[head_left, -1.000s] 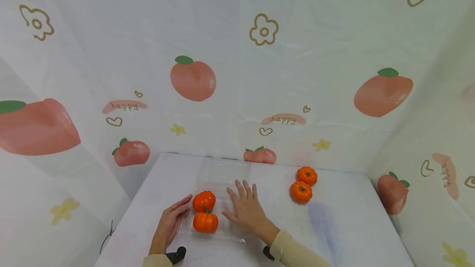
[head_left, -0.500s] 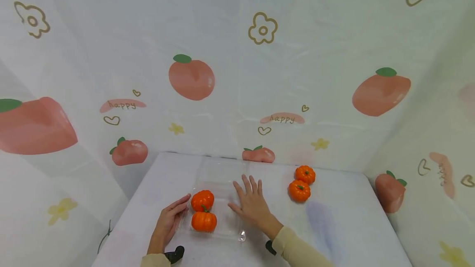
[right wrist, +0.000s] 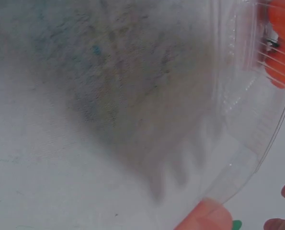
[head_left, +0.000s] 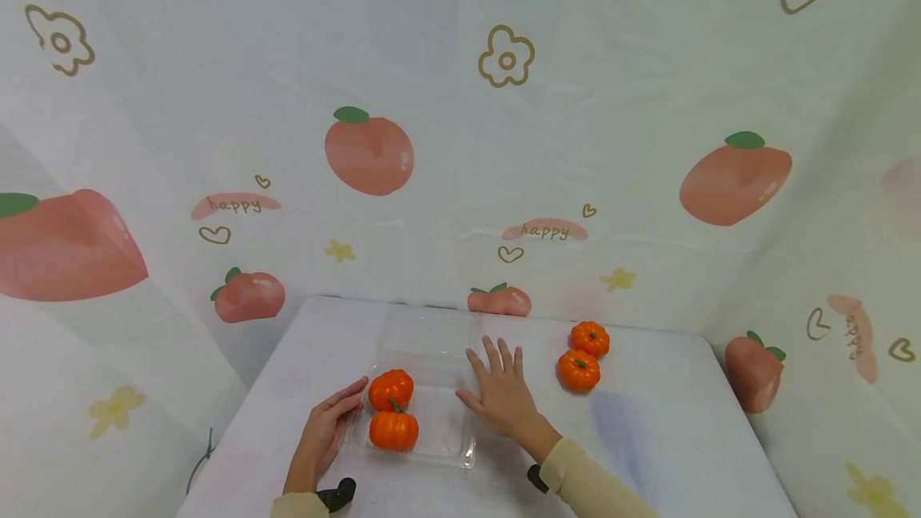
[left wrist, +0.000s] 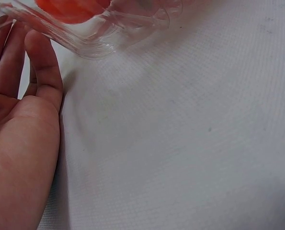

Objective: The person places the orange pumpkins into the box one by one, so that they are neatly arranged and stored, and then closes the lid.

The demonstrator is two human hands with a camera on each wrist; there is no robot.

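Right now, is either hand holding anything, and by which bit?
The left hand touches the clear box at its left edge, but I can't tell whether it grips there. The right hand, fingers spread, holds nothing.

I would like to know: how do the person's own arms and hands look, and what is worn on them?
The left hand and right hand are bare. The left sleeve and right sleeve are pale beige, without visible markings. A black rounded piece shows near the left wrist, and another dark piece near the right.
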